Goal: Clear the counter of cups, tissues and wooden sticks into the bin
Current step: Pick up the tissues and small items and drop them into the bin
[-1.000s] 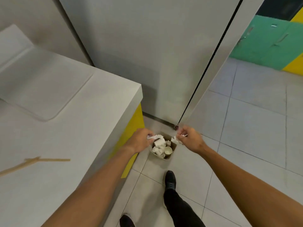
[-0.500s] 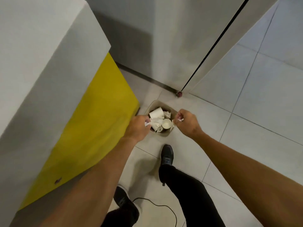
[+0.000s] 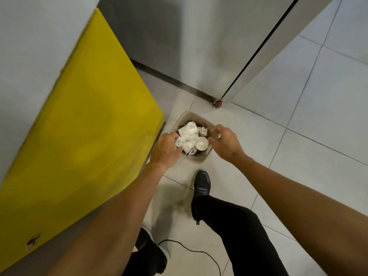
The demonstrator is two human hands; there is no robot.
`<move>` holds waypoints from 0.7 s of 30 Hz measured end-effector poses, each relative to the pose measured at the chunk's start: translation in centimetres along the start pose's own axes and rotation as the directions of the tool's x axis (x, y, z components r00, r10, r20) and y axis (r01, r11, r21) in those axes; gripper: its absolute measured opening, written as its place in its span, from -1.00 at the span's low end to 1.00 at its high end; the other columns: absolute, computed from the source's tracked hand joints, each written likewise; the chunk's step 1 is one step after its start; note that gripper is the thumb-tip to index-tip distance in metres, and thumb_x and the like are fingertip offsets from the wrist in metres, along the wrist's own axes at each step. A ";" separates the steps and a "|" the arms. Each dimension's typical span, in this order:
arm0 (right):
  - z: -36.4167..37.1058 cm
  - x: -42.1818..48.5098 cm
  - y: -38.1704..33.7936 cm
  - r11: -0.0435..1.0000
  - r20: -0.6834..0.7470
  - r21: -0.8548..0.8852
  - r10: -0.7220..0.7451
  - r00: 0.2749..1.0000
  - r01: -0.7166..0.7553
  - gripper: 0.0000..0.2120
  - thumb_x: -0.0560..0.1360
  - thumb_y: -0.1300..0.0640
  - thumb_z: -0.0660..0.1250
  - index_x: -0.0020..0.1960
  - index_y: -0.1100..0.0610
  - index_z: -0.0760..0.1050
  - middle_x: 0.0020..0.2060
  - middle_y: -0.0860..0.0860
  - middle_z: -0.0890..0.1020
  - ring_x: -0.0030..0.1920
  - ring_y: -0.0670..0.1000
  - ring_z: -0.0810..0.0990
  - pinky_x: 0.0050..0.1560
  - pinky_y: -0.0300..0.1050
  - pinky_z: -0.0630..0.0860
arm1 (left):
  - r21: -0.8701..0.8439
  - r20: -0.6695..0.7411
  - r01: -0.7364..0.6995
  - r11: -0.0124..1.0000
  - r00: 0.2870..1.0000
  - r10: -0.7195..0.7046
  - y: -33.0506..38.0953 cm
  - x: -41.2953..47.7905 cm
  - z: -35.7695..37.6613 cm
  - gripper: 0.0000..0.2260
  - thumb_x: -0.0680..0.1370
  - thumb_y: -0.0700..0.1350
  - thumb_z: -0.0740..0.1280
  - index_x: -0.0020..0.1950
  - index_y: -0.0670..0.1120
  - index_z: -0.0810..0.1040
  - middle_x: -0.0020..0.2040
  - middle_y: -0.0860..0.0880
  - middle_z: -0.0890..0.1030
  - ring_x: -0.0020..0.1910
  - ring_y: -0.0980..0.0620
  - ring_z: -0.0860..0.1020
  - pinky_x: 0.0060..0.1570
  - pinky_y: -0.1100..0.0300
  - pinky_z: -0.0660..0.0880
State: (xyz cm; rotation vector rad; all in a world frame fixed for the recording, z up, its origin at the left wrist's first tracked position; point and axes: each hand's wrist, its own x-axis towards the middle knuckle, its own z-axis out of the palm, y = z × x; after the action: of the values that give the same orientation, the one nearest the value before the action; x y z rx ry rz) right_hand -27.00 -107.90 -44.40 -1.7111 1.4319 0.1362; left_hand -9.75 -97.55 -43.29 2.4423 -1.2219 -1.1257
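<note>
Both hands are down over the bin [image 3: 196, 159], a small beige tub standing on the floor tiles [image 3: 318, 120]. The left hand [image 3: 166, 150] is at the bin's left rim, fingers curled, with a crumpled tissue [image 3: 178, 142] right at its fingertips. I cannot tell whether it pinches that tissue or merely touches it. The right hand [image 3: 226, 143] hangs over the right rim, fingers loosely bent and spread, nothing in them.

Between the two hands the bin is heaped. A paper cup [image 3: 201, 144] sits mouth up just beside the right thumb, another cup [image 3: 188, 128] lies tipped beyond the left fingertips, and more tissues [image 3: 203, 130] are wadded against the far wall.

Now the surroundings. Tight on the outer side of the left hand stands the counter's yellow side panel [image 3: 89, 126], its lower corner just beside the bin, so that side is cramped. Beyond the fingertips a grey wall panel [image 3: 189, 46] rises, with a small reddish stopper [image 3: 218, 103] at its foot, near the bin's far rim. Out past the right hand the tiles run wide and open.

Behind the wrists, a dark shoe [image 3: 202, 183] is planted near the bin's near edge, a black trouser leg [image 3: 235, 226] follows it back, and a thin black cable [image 3: 199, 252] loops across the floor under the forearms.
</note>
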 end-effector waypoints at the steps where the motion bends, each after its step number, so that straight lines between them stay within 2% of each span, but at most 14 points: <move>1: -0.2 -0.7 -0.3 1.000 0.004 0.008 -0.006 1.000 0.006 -0.73 0.55 0.10 0.33 0.24 0.09 0.46 0.15 0.08 0.55 0.03 0.02 0.52 0.01 -0.12 0.48 | 0.012 0.017 -0.013 1.000 1.000 0.013 0.1 -0.7 -0.7 -0.65 0.51 -0.12 0.39 0.29 -0.08 0.52 0.19 -0.12 0.54 0.15 -0.09 0.53 0.08 0.03 0.54; 5: -1.6 -4.4 -2.8 0.997 0.016 0.047 -0.067 0.998 0.066 -0.73 0.55 0.08 0.34 0.24 0.07 0.48 0.15 0.04 0.57 0.11 0.05 0.56 0.10 -0.06 0.54 | 0.013 0.044 -0.066 0.998 0.997 0.065 0.8 -3.8 -3.9 -0.68 0.53 -0.15 0.38 0.28 -0.07 0.52 0.19 -0.12 0.54 0.14 -0.09 0.53 0.12 -0.01 0.52; 9: -3.2 -8.9 -6.2 0.989 -0.032 0.072 -0.125 0.992 0.127 -0.70 0.56 0.08 0.34 0.28 0.06 0.48 0.18 0.02 0.55 0.10 -0.03 0.51 0.04 -0.19 0.41 | 0.030 0.035 -0.166 0.986 0.986 0.165 1.9 -7.7 -7.9 -0.61 0.53 -0.12 0.40 0.36 -0.08 0.47 0.26 -0.11 0.52 0.23 -0.07 0.49 0.22 0.05 0.46; 12: -4.7 -13.4 -9.2 0.979 -0.095 0.077 -0.181 0.979 0.188 -0.68 0.58 0.10 0.32 0.32 0.07 0.47 0.22 -0.01 0.53 0.11 -0.14 0.42 0.09 -0.24 0.32 | 0.051 0.010 -0.256 0.965 0.967 0.255 2.7 -11.1 -11.3 -0.57 0.54 -0.09 0.39 0.39 -0.09 0.44 0.29 -0.09 0.51 0.28 -0.06 0.46 0.27 0.10 0.40; 14: -5.7 -16.2 -11.0 0.974 -0.139 0.079 -0.202 0.970 0.214 -0.65 0.58 0.09 0.31 0.36 0.07 0.44 0.29 0.00 0.51 0.14 -0.14 0.40 0.11 -0.24 0.32 | 0.052 -0.015 -0.321 0.945 0.946 0.323 3.2 -13.4 -13.4 -0.55 0.53 -0.09 0.40 0.41 -0.08 0.42 0.32 -0.06 0.49 0.32 -0.03 0.43 0.30 0.15 0.36; 18: -7.5 -21.6 -14.8 0.959 -0.225 0.035 -0.267 0.937 0.282 -0.59 0.58 0.02 0.28 0.41 0.04 0.39 0.35 0.03 0.47 0.36 0.01 0.40 0.31 -0.11 0.32 | 0.075 -0.074 -0.453 0.888 0.886 0.458 4.4 -18.1 -18.0 -0.55 0.56 -0.07 0.36 0.43 -0.05 0.38 0.37 -0.02 0.44 0.37 0.02 0.37 0.35 0.18 0.30; 21: -9.1 -26.3 -18.8 0.928 -0.312 0.036 -0.342 0.886 0.371 -0.59 0.59 0.03 0.28 0.42 0.04 0.37 0.36 0.00 0.45 0.36 -0.02 0.39 0.29 -0.12 0.30 | 0.114 -0.153 -0.548 0.829 0.815 0.559 4.9 -21.9 -22.3 -0.55 0.56 -0.02 0.34 0.45 -0.01 0.37 0.38 0.04 0.41 0.38 0.06 0.36 0.35 0.23 0.28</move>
State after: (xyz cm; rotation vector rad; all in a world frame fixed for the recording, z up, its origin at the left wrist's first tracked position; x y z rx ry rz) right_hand -23.80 -95.23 -13.50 -1.9438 1.2799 -0.4056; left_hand -5.23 -87.85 -13.48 1.9493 -1.7658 -0.6849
